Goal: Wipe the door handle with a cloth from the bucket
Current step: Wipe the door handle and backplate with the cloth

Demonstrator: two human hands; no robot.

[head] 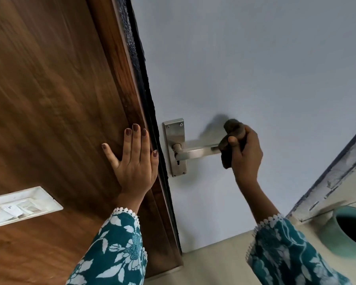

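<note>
A silver lever door handle (195, 152) on a steel backplate (176, 140) is mounted on the pale grey door (255, 68). My right hand (246, 153) grips a dark brown cloth (227, 145), which is wrapped around the lever's free end and hides its tip. My left hand (135, 159) lies flat with fingers spread on the brown wooden door frame (60, 99), just left of the door's edge. A teal bucket (349, 229) stands on the floor at the lower right, only partly in view.
A white switch plate (19, 206) is set into the wooden panel at the lower left. A black seal strip (144, 79) runs along the door's edge. Beige floor (214, 264) lies below the door. A scuffed white skirting (333, 182) runs at the right.
</note>
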